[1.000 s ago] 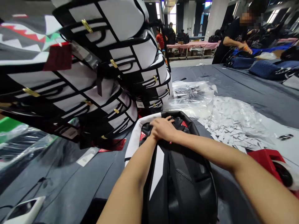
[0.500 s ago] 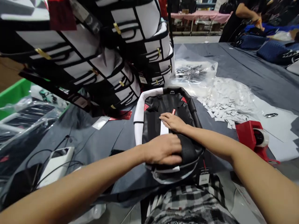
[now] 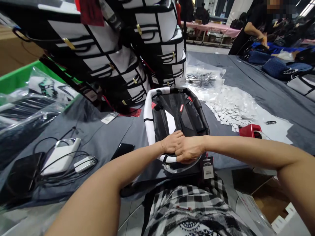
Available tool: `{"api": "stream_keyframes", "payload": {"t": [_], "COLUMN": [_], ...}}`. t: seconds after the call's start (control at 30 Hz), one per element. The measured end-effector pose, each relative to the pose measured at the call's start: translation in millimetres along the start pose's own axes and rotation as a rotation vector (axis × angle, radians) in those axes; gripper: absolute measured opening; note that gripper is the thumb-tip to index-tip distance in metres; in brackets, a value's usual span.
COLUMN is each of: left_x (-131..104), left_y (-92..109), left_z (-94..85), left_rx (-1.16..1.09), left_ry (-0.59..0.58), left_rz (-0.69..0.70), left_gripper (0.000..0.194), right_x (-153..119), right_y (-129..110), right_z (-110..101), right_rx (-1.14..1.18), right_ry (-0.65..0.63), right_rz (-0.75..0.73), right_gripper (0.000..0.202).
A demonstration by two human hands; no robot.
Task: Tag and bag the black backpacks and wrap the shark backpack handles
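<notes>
A black and white backpack lies with its strap side up on the dark cloth in front of me, its near end towards my body. My left hand is closed at the lower part of the straps. Right beside it and touching it, my right hand is closed on the bag's near edge. The fingertips of both hands are hidden. A hang tag with a barcode dangles near the bag's lower right corner. Clear plastic shows under the near edge.
Stacked black and white bags stand behind and left. To the right are white slips and a red tape dispenser. A phone, white power bank with cables and green bin are left. Another person works far right.
My right hand has come down from the middle of the backpack to its near edge, beside my left. My left hand has shifted slightly up. Both shoulder straps are now uncovered.
</notes>
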State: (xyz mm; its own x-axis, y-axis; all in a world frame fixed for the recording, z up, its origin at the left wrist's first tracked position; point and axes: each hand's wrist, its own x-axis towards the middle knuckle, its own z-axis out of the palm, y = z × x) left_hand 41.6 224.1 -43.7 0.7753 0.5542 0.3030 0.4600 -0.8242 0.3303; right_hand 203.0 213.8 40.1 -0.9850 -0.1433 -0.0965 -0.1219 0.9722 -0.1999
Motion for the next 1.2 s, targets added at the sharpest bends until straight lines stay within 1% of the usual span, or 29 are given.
{"api": "stream_keyframes", "payload": {"t": [0.03, 0.07, 0.1, 0.13, 0.2, 0.23, 0.27, 0.33, 0.37, 0.43, 0.53, 0.63, 0.73, 0.77, 0.83, 0.9, 0.93, 0.97, 1.03, 1.07, 1.1, 1.13, 1.17, 1.2], "left_x": [0.9, 1.3, 1.1, 0.2, -3.2, -5.2, -7.0, -8.8, -8.3, -4.7, 3.7, 6.1, -5.1, -11.7, -26.8, -39.8, -44.0, -46.0, -43.1, -38.3, -31.8, -24.3, -16.3, -8.7], "left_y": [-2.3, -5.2, -8.3, -11.7, -18.2, -21.3, -24.2, -30.2, -33.4, -40.3, -49.2, -50.5, -46.0, -45.2, -46.3, -50.1, -51.3, -51.0, -42.7, -34.6, -24.4, -13.2, -2.4, 6.8], "left_z": [-5.2, -10.6, -15.6, -19.4, -22.9, -22.5, -21.3, -17.8, -16.4, -15.7, -18.1, -19.6, -18.9, -19.1, -22.2, -30.2, -35.6, -41.3, -49.8, -50.8, -48.9, -44.2, -37.3, -29.2], "left_rx": [0.018, 0.056, 0.117, 0.194, 0.332, 0.365, 0.379, 0.374, 0.371, 0.371, 0.37, 0.37, 0.384, 0.385, 0.378, 0.364, 0.357, 0.345, 0.317, 0.306, 0.297, 0.286, 0.272, 0.254], "left_ry": [-0.037, -0.066, -0.071, -0.048, -0.01, -0.021, -0.055, -0.132, -0.148, -0.14, -0.132, -0.149, -0.169, -0.175, -0.188, -0.211, -0.231, -0.267, -0.351, -0.367, -0.353, -0.318, -0.275, -0.242], "left_rz": [0.029, 0.027, -0.03, -0.149, -0.444, -0.551, -0.607, -0.605, -0.592, -0.596, -0.625, -0.618, -0.571, -0.548, -0.496, -0.463, -0.462, -0.465, -0.469, -0.475, -0.479, -0.475, -0.468, -0.462], "left_gripper": [0.024, 0.022, 0.027, 0.037, 0.056, 0.061, 0.065, 0.067, 0.066, 0.065, 0.065, 0.066, 0.067, 0.068, 0.068, 0.066, 0.065, 0.063, 0.057, 0.055, 0.055, 0.057, 0.059, 0.062], "right_x": [1.9, 3.6, 4.8, 5.5, 6.0, 6.2, 6.5, 7.6, 8.1, 8.4, 8.3, 13.4, 24.1, 26.1, 21.5, 1.3, -14.3, -32.0, -66.5, -79.6, -88.2, -91.7, -90.3, -85.1], "right_y": [2.5, 8.9, 17.8, 27.9, 46.8, 54.3, 60.5, 70.4, 75.2, 85.6, 98.9, 97.2, 79.1, 70.9, 52.1, 27.8, 12.7, -4.5, -43.5, -63.6, -82.7, -100.2, -115.5, -128.2], "right_z": [-0.2, 0.1, 0.9, 2.5, 9.0, 14.2, 20.4, 34.1, 40.6, 50.9, 59.0, 62.8, 63.8, 62.1, 54.9, 46.0, 43.4, 43.7, 55.9, 67.5, 81.8, 97.2, 112.3, 125.7], "right_rx": [-0.026, -0.058, -0.093, -0.124, -0.163, -0.168, -0.163, -0.141, -0.135, -0.143, -0.186, -0.194, -0.127, -0.069, 0.072, 0.179, 0.207, 0.217, 0.229, 0.226, 0.237, 0.247, 0.263, 0.269], "right_ry": [-0.057, -0.082, -0.083, -0.069, -0.015, 0.017, 0.048, 0.101, 0.124, 0.165, 0.217, 0.245, 0.296, 0.323, 0.418, 0.585, 0.696, 0.815, 1.02, 1.076, 1.07, 1.02, 0.946, 0.899], "right_rz": [-0.071, -0.096, -0.092, -0.078, -0.053, -0.042, -0.029, 0.013, 0.048, 0.136, 0.253, 0.347, 0.536, 0.574, 0.584, 0.593, 0.646, 0.731, 0.952, 1.047, 1.118, 1.151, 1.143, 1.124], "right_gripper": [0.015, 0.015, 0.015, 0.015, 0.016, 0.018, 0.02, 0.021, 0.021, 0.02, 0.02, 0.022, 0.023, 0.021, 0.019, 0.019, 0.02, 0.023, 0.024, 0.023, 0.023, 0.023, 0.024, 0.03]}}
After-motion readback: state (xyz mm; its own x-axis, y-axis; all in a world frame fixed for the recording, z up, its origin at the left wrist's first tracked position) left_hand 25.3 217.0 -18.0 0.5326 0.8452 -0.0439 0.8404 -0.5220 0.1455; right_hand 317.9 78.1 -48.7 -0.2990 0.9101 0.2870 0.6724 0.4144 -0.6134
